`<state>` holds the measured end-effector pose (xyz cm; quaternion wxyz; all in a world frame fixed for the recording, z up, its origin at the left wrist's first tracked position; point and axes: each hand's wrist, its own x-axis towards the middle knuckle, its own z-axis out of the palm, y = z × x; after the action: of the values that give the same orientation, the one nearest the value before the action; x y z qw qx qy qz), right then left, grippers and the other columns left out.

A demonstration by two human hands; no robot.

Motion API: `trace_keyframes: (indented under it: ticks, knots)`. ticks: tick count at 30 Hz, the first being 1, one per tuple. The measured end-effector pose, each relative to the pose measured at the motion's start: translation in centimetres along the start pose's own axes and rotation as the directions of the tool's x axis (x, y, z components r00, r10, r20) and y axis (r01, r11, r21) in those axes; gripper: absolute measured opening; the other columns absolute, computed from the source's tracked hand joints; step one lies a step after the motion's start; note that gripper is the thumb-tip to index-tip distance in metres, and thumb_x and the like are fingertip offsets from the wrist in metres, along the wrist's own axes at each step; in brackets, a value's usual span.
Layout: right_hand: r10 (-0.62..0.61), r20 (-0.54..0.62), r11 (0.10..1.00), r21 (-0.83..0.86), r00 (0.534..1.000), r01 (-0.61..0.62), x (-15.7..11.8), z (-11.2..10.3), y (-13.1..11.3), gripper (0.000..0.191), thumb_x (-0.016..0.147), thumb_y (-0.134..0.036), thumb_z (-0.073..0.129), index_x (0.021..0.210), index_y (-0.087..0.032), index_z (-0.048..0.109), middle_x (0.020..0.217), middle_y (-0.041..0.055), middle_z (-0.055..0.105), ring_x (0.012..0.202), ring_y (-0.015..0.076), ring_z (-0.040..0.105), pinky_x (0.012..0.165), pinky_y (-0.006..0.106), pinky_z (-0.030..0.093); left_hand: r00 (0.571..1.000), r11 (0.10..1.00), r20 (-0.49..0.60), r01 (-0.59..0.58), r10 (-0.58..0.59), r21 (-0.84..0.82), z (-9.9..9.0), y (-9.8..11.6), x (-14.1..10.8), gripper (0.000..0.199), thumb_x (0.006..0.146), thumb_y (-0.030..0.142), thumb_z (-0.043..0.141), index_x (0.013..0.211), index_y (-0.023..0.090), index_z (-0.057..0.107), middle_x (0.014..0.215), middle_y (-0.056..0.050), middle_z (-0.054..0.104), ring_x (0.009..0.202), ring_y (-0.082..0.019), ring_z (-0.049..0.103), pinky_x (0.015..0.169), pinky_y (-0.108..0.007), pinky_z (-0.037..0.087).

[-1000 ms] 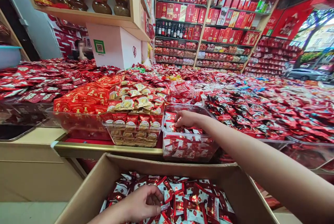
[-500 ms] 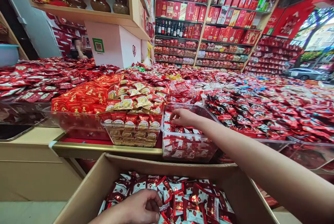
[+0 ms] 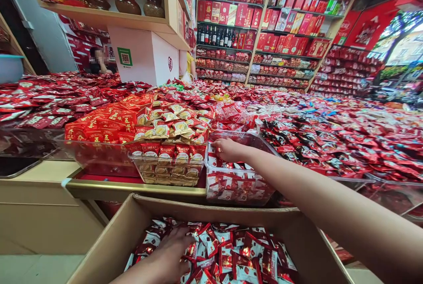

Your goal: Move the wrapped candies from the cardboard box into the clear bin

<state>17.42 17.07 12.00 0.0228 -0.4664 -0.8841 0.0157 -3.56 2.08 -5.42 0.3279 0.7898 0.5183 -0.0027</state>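
Note:
In the head view my left hand is down in the cardboard box, its fingers stretched over and partly sunk among small red-and-white wrapped candies. Its fingertips are hidden by the packets. My right hand is inside a clear plastic bin, close to its left wall. The fingers there are bent together, and I cannot make out what is between them. Red-and-white packets of like look lie in this bin, seen through its front wall.
Left of the bin stands a container of durian candies, then red packets. Dark red packets heap up on the right. A gold counter edge runs behind the box. A person is at the back left.
My left hand has moved deeper and slightly left among the packets, its fingers stretching out. My right hand has shifted slightly left and turned, fingers more closed.

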Motion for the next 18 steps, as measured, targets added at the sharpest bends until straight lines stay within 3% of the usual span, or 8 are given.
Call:
trace_keyframes:
  ticks: [4, 9, 14, 16, 18]
  knots:
    - [0.043, -0.087, 0.999, 0.034, 0.995, -0.041, -0.2, -0.1, 0.2, 0.052, 0.067, -0.011, 0.044, 0.119, -0.012, 0.041, 0.116, 0.0118, 0.049, 0.105, 0.0208, 0.044, 0.086, 0.030, 0.033, 0.994, 0.989, 0.041, 0.091, -0.097, 0.119, 0.5, -1.0, 0.2, 0.073, 0.053, 0.017, 0.055, 0.122, 0.028, 0.035, 0.137, -0.005, 0.020, 0.123, -0.030, 0.013, 0.097, -0.044, 0.017]
    - [0.088, -0.227, 0.995, 0.064, 0.970, -0.075, -0.5, -0.3, 0.4, 0.036, 0.067, -0.016, 0.048, 0.102, -0.010, 0.054, 0.099, 0.0119, 0.056, 0.093, 0.0199, 0.049, 0.079, 0.028, 0.037, 0.999, 0.995, -0.027, -0.015, 0.018, 0.097, 0.6, -1.5, 0.5, 0.077, 0.056, 0.025, 0.058, 0.126, 0.030, 0.026, 0.130, -0.004, 0.033, 0.117, -0.028, 0.026, 0.094, -0.040, 0.022]
    - [0.079, -0.345, 0.995, 0.079, 0.935, -0.055, -1.2, -1.9, 0.2, 0.021, 0.071, -0.017, 0.045, 0.086, -0.012, 0.059, 0.090, 0.0099, 0.057, 0.085, 0.0168, 0.050, 0.077, 0.026, 0.038, 0.999, 0.985, -0.023, -0.031, 0.036, 0.169, 1.3, -1.1, 0.3, 0.045, 0.059, 0.028, 0.057, 0.103, 0.033, 0.052, 0.111, -0.003, 0.049, 0.105, -0.029, 0.037, 0.087, -0.044, 0.024]
    - [0.036, -0.474, 0.992, 0.121, 0.880, 0.025, -2.4, -3.1, -0.9, 0.018, 0.074, -0.017, 0.043, 0.083, -0.013, 0.059, 0.090, 0.0088, 0.056, 0.086, 0.0157, 0.049, 0.079, 0.026, 0.037, 0.998, 0.978, -0.034, -0.044, 0.052, 0.205, 1.6, -1.0, 0.2, 0.037, 0.056, 0.023, 0.059, 0.092, 0.030, 0.056, 0.107, -0.001, 0.051, 0.102, -0.028, 0.038, 0.084, -0.043, 0.026]
    - [-0.027, -0.629, 0.971, 0.167, 0.777, 0.169, -4.8, -4.1, -3.1, 0.017, 0.076, -0.017, 0.042, 0.083, -0.015, 0.057, 0.092, 0.0082, 0.055, 0.089, 0.0159, 0.048, 0.081, 0.028, 0.037, 0.995, 0.972, -0.044, -0.081, 0.093, 0.222, 1.6, -0.8, 0.2, 0.033, 0.054, 0.021, 0.061, 0.086, 0.027, 0.056, 0.099, 0.000, 0.055, 0.097, -0.027, 0.040, 0.083, -0.041, 0.026]
